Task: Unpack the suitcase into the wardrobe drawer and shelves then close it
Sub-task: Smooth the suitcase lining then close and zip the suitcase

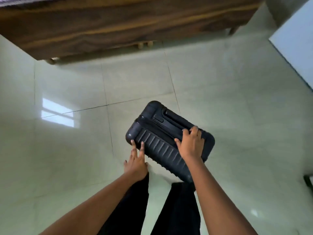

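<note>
Fingers [142, 146] against upright suitcase [157, 133]

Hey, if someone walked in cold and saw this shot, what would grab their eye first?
Probably the dark ribbed hard-shell suitcase, zipped closed, at the centre of the pale glossy tiled floor. The right hand curls over its upper edge in a grip, while the left hand touches its ribbed side with straight fingers. Across the top runs a dark wooden bed frame.
</note>
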